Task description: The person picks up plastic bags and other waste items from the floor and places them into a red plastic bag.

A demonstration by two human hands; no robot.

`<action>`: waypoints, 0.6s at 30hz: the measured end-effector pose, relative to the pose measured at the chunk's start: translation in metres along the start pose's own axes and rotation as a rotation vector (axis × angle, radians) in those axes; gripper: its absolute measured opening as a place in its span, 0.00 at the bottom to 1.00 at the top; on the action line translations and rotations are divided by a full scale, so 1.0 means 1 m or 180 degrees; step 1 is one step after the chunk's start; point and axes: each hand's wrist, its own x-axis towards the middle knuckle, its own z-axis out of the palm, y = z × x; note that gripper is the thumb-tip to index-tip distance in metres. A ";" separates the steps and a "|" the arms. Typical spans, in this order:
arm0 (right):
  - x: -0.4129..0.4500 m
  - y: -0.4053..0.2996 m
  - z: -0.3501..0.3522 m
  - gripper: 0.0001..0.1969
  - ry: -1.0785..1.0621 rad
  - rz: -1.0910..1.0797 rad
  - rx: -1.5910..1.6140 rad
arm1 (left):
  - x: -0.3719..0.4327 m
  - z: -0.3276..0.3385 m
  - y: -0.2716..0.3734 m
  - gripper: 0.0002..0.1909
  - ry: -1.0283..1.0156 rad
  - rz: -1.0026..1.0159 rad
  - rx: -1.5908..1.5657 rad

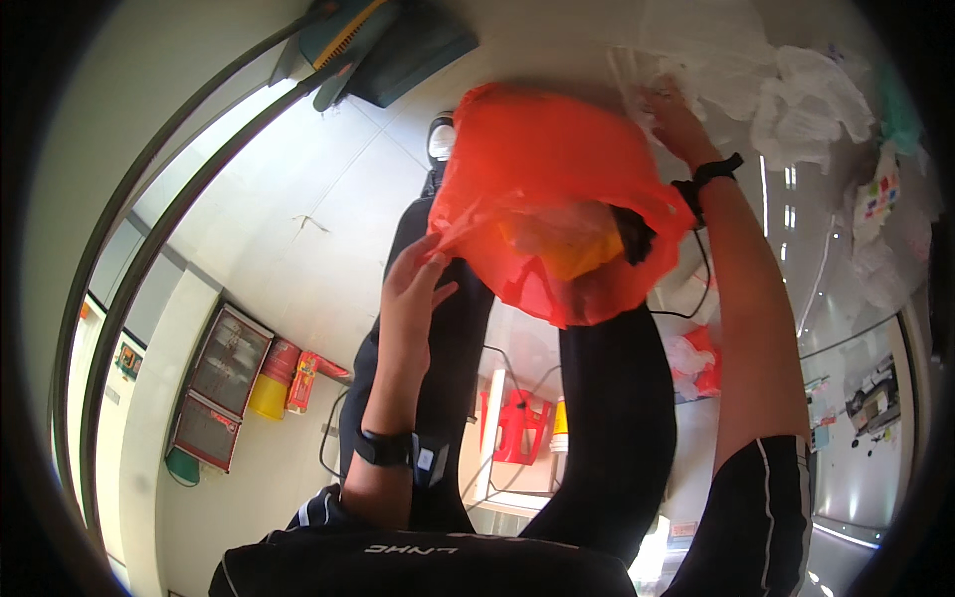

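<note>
A large red plastic bag (552, 149) hangs or rests over my legs, its mouth spread towards me. Inside it show something yellow-orange (574, 242) and a dark item (634, 235). The rim of the bag at its left side is pinched between the fingers of my left hand (418, 276). My right hand (675, 123) reaches beyond the bag's right side to a thin clear plastic bag (634, 82); the fingers are blurred, and whether they grip it I cannot tell. Crumpled white plastic bags (809, 104) lie to the right of that hand.
A dustpan (410, 56) and a brush (351, 37) with long handles stand at the upper left. A red plastic stool (518, 429) shows between my legs. A glass-fronted cabinet (227, 366) is at the left. A black cable (705, 283) hangs near my right forearm.
</note>
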 end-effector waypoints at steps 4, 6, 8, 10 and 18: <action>0.004 0.008 0.014 0.22 0.0507 0.0164 0.0448 | -0.003 -0.001 0.009 0.20 -0.0042 -0.0004 0.0136; 0.008 0.007 0.014 0.19 0.0454 0.0430 0.0306 | -0.003 0.001 0.011 0.21 -0.0032 0.0013 0.0196; 0.008 0.039 0.028 0.15 0.0506 0.0572 -0.0102 | -0.003 0.008 0.014 0.21 -0.0119 0.0029 0.0229; 0.008 0.028 0.029 0.15 0.0558 0.0478 0.0145 | -0.003 0.006 0.017 0.21 -0.0101 0.0085 0.0244; 0.006 0.022 0.026 0.11 0.0502 0.0797 0.0109 | -0.002 0.011 0.017 0.21 -0.0110 0.0177 0.0283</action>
